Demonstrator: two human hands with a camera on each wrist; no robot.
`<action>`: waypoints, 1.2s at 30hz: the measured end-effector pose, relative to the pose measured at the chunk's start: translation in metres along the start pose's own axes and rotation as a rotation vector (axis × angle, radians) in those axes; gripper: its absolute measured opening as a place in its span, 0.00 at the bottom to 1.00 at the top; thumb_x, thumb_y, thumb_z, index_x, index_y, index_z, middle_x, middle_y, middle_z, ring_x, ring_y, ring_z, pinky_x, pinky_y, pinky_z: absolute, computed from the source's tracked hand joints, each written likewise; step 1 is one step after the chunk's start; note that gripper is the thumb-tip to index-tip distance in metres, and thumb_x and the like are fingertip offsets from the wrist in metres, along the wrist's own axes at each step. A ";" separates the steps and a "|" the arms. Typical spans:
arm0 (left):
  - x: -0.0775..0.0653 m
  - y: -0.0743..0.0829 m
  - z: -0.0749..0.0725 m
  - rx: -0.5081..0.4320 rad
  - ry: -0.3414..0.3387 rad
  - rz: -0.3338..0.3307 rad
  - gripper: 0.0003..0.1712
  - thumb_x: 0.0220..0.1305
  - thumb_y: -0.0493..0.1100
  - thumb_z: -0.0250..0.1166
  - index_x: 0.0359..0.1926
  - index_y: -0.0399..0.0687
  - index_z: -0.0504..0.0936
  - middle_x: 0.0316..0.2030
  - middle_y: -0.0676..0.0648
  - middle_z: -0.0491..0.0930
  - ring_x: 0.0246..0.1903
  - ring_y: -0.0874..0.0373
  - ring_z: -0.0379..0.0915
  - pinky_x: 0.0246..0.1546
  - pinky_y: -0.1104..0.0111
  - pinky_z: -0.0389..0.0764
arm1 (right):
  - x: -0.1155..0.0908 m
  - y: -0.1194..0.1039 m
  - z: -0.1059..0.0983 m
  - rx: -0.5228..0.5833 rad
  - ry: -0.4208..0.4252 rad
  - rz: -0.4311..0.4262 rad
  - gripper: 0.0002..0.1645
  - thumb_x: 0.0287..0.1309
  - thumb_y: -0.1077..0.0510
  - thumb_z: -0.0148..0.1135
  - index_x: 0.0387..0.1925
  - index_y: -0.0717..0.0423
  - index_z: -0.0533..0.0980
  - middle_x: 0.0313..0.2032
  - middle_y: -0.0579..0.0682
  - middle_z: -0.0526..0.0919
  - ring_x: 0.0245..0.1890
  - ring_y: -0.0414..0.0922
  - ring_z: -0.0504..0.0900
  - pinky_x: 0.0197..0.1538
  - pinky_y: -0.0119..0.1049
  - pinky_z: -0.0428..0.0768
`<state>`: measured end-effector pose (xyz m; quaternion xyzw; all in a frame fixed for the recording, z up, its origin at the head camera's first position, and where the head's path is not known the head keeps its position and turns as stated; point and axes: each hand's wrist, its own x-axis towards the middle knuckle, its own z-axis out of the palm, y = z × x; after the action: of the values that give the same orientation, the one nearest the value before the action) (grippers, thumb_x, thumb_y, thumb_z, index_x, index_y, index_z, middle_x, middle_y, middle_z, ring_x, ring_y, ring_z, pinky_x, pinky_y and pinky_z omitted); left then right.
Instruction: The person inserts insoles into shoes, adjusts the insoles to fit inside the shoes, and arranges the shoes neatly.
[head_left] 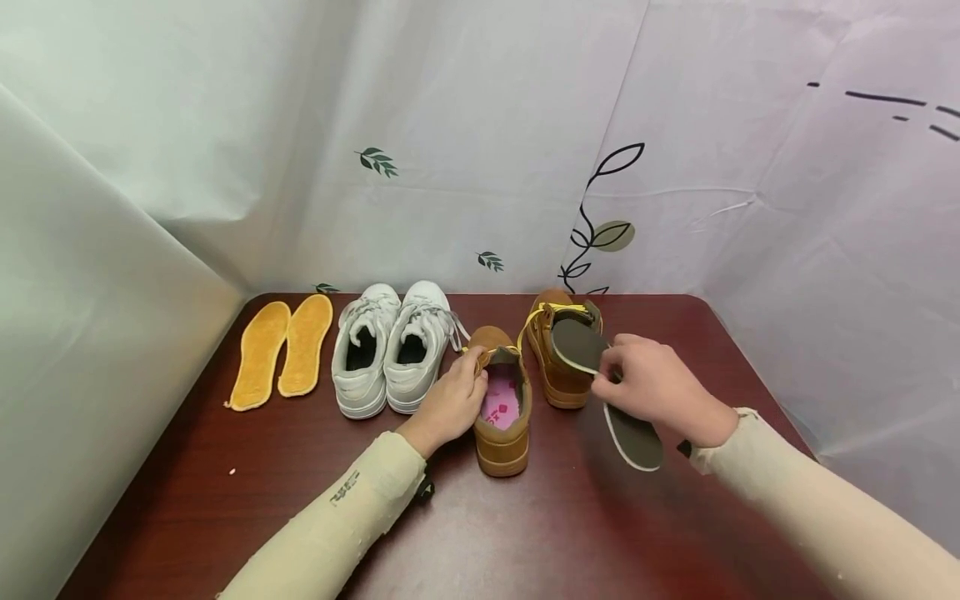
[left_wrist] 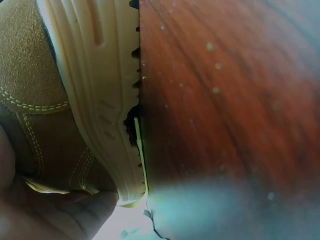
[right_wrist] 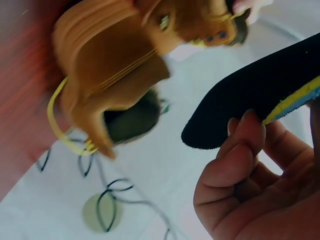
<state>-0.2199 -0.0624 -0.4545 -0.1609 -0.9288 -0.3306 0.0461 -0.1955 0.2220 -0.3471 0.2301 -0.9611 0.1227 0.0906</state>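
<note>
My left hand (head_left: 452, 398) grips the side of a tan shoe (head_left: 501, 454) standing on the table, its toe pointing away. Inside that shoe lies a pink printed insole (head_left: 500, 400). In the left wrist view the same shoe's pale sole (left_wrist: 95, 90) rests on the wood, with the thumb and fingers (left_wrist: 65, 212) against the upper. My right hand (head_left: 651, 385) pinches a dark insole (head_left: 636, 437) by its middle, held tilted in the air. A yellow and blue layer shows on its edge in the right wrist view. The other tan shoe (head_left: 562, 379), with yellow laces, stands just behind the insole.
White sneakers (head_left: 362, 387) stand side by side left of the tan shoes. Two yellow fluffy insoles (head_left: 306, 350) lie flat at the far left of the dark red table (head_left: 480, 542). A white curtain (head_left: 480, 125) with leaf prints hangs behind and along both sides.
</note>
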 end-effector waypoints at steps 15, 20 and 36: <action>0.001 -0.003 0.000 0.000 0.001 0.002 0.24 0.77 0.46 0.44 0.70 0.51 0.63 0.64 0.38 0.75 0.61 0.43 0.75 0.60 0.44 0.79 | -0.012 -0.059 0.015 0.060 -0.070 -0.170 0.16 0.43 0.55 0.65 0.12 0.35 0.68 0.22 0.37 0.66 0.19 0.35 0.65 0.21 0.29 0.68; 0.000 -0.004 -0.001 -0.012 -0.007 -0.002 0.24 0.77 0.47 0.43 0.71 0.52 0.63 0.65 0.39 0.75 0.61 0.44 0.74 0.61 0.44 0.79 | -0.008 -0.066 0.024 0.083 -0.097 -0.216 0.17 0.44 0.57 0.64 0.11 0.38 0.67 0.22 0.39 0.65 0.17 0.36 0.64 0.20 0.28 0.67; -0.002 -0.004 -0.006 -0.106 -0.054 -0.038 0.26 0.80 0.51 0.40 0.74 0.56 0.61 0.70 0.39 0.71 0.68 0.45 0.68 0.68 0.45 0.73 | 0.016 -0.075 0.037 0.128 -0.198 -0.169 0.15 0.42 0.56 0.62 0.10 0.41 0.67 0.20 0.39 0.68 0.20 0.37 0.67 0.22 0.30 0.67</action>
<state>-0.2191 -0.0695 -0.4530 -0.1543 -0.9137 -0.3759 0.0063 -0.1792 0.1406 -0.3646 0.3266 -0.9328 0.1523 -0.0095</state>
